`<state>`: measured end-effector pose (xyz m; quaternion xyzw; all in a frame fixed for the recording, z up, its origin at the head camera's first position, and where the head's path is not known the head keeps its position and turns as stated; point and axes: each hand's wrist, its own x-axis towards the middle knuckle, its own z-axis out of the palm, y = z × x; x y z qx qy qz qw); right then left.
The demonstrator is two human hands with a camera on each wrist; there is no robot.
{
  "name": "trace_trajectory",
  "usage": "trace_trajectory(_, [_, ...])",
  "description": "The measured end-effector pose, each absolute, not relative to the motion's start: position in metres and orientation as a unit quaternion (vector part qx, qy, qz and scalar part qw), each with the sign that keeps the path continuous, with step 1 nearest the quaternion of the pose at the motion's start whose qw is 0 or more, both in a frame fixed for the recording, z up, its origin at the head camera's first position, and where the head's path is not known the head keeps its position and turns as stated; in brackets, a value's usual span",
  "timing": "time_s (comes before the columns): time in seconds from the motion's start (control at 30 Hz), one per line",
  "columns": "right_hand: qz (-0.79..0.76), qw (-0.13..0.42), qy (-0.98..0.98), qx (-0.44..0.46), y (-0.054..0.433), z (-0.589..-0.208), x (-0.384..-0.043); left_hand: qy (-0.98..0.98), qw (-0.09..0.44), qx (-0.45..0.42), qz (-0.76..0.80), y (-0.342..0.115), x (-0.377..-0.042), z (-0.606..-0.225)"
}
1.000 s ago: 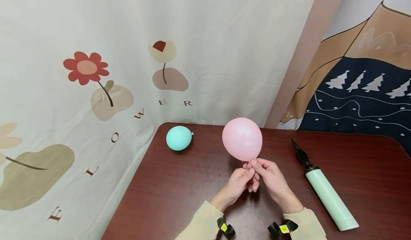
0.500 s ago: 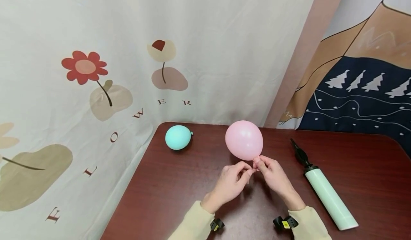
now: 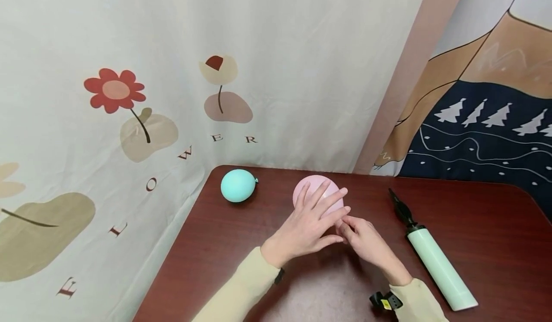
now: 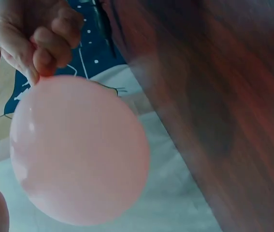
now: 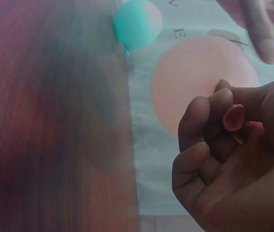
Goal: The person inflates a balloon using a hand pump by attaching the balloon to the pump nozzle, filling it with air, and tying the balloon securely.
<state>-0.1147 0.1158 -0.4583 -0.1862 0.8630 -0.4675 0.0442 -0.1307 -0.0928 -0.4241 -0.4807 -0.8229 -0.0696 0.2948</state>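
Note:
A round, inflated pink balloon (image 3: 300, 191) is held above the table, its neck pinched between the thumb and fingers of my right hand (image 3: 370, 243). In the right wrist view the balloon's rolled mouth (image 5: 234, 117) sticks out from those curled fingers. My left hand (image 3: 302, 228) is spread over the near side of the balloon in the head view, fingers straight and apart. Whether it touches the balloon I cannot tell. From the left wrist, the whole pink balloon (image 4: 81, 152) shows below the right hand's grip.
An inflated turquoise balloon (image 3: 238, 186) with a knotted end lies at the table's back left. On the right lies a pale green hand pump (image 3: 441, 267) with a black nozzle (image 3: 403, 212). Printed curtains (image 3: 302, 73) hang behind the dark red-brown table (image 3: 207, 255).
My left hand has come away from the balloon's neck and spread out over the balloon. The pink balloon has shifted a little left and lower. The right hand still pinches its neck.

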Motion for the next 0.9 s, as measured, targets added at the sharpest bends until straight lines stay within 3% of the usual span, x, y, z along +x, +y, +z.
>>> trace_trajectory(0.23, [-0.434, 0.056, 0.872, -0.221, 0.1199, -0.4522, -0.116, -0.849, 0.231, -0.474, 0.019, -0.0931, -0.1339, -0.4229])
trace_trajectory(0.63, [-0.444, 0.062, 0.85, -0.277, 0.1215, -0.4521, -0.1164, -0.811, 0.279, -0.512, 0.05, -0.0939, -0.1402, -0.4297])
trace_trajectory(0.9, [-0.439, 0.034, 0.865, -0.241, 0.1178, -0.455, -0.1111, -0.844, 0.208, -0.492, 0.049, -0.0921, -0.1399, -0.4288])
